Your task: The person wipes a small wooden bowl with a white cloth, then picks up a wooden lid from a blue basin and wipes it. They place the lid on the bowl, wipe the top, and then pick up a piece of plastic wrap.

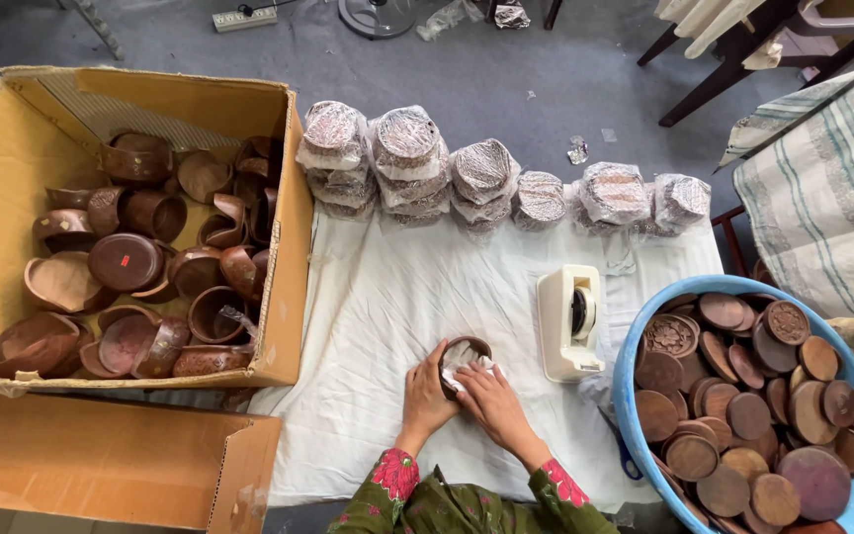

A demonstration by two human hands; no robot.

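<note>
At lower centre of the frame, the left hand (427, 394) grips a small wooden bowl (465, 351) while the right hand (491, 400), fingers closed, presses a white cloth (469, 372) inside (a wiping step, I judge), so next the bowl needs turning.

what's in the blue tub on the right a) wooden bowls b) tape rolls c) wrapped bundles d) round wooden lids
d: the blue tub is heaped with flat round wooden lids, some carved; the wooden bowls lie in the cardboard box on the left.
</note>
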